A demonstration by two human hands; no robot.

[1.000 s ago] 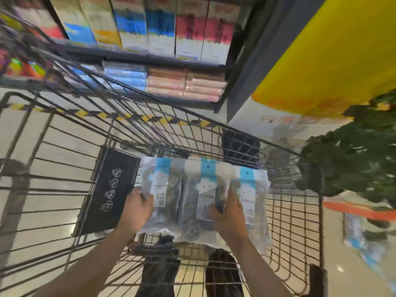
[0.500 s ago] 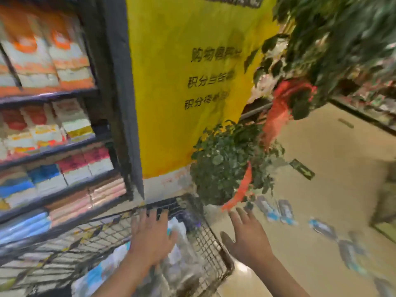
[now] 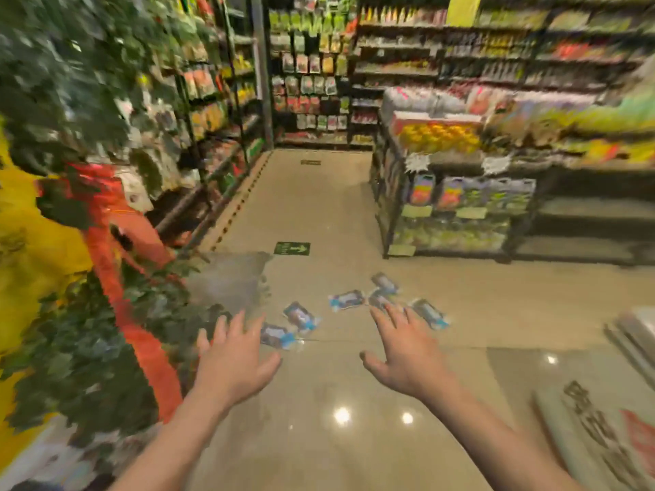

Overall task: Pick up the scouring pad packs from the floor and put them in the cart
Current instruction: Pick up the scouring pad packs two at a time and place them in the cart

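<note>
Head view looked down a shop aisle, blurred by motion. Both arms reached forward over the glossy tan floor (image 3: 319,402). Left hand (image 3: 232,359) was spread flat, fingers straight and apart, holding nothing. Right hand (image 3: 406,352) was likewise spread, thumb out to the side, empty. Beyond the fingertips, several scouring pad packs (image 3: 346,300) lay scattered on the floor in a loose line: two just past the left hand, one in the middle, a small cluster just beyond the right hand's fingertips. No hand touched any pack. A green plant with red ribbon (image 3: 106,278) stood along the floor's left edge, beside a yellow sign (image 3: 32,242). A green arrow sticker (image 3: 292,248) lay on the floor farther up the aisle. Stocked shelves (image 3: 460,207) lined the right side and far end.
</note>
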